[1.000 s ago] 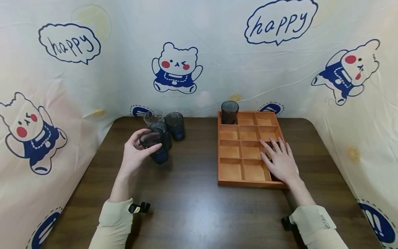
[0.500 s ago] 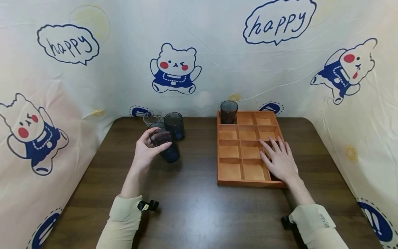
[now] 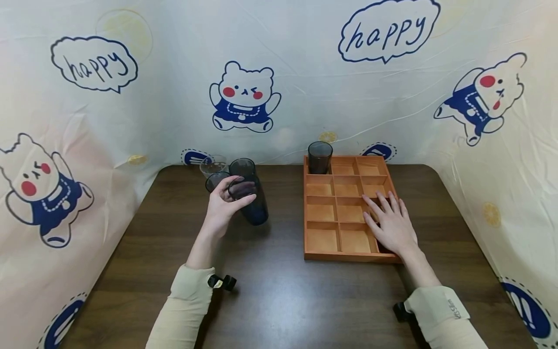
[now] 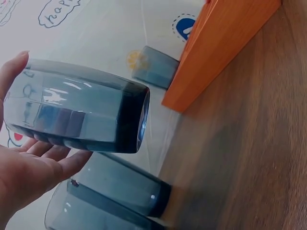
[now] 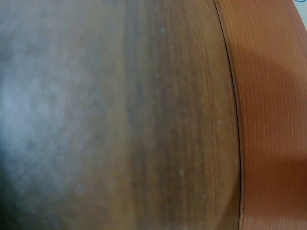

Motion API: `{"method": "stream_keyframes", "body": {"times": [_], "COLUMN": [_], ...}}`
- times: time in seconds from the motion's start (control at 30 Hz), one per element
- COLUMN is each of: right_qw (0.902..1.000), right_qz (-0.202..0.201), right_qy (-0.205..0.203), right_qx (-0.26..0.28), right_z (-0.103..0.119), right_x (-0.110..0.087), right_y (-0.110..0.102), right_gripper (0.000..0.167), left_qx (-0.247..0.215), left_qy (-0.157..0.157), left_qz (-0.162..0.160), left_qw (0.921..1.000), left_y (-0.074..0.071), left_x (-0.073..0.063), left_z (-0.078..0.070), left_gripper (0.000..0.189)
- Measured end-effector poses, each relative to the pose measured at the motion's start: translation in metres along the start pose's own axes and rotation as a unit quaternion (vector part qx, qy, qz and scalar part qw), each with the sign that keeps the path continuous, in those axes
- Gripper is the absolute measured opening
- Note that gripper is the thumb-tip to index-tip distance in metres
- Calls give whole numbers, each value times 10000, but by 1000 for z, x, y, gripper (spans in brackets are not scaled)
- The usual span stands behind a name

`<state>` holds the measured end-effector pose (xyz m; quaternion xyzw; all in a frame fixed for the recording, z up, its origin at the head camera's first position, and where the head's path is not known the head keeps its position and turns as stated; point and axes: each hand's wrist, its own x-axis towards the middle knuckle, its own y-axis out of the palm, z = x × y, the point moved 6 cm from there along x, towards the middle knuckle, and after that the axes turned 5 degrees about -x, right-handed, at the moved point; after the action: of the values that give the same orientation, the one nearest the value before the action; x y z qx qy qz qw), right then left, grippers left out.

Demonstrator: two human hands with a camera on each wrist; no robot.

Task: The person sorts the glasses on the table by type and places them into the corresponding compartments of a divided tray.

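head view shows me the left grip (image 3: 221, 206) holding a tilted blue tumbler (image 3: 255, 211), the right grip (image 3: 392, 228) resting uncurled on a compartmented wooden tray (image 3: 322, 237).

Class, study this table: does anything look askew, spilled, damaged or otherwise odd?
Nothing stands out as spilled or visibly damaged. The held glass is tilted, but the left grip has hold of it, so that seems ordinary. The tray glass, in the back left compartment of the wooden tray, looks upright.

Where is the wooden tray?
In the head view, the wooden tray lies right of centre on the table, the right hand resting on its right side.
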<state>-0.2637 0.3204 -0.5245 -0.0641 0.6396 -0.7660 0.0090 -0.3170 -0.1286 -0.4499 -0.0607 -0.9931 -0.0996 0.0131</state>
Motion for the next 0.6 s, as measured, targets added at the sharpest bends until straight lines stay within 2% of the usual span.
{"method": "stream_keyframes", "body": {"times": [0.6], "right_qw": [10000], "right_qz": [-48], "right_qy": [-40], "right_qx": [53], "right_z": [0], "right_x": [0], "right_y": [0], "right_gripper": [63], "left_qx": [-556], "left_qy": [126], "left_qz": [69], "left_qw": [9984], "left_y": [25], "left_x": [17], "left_z": [13], "left_gripper": [56]}}
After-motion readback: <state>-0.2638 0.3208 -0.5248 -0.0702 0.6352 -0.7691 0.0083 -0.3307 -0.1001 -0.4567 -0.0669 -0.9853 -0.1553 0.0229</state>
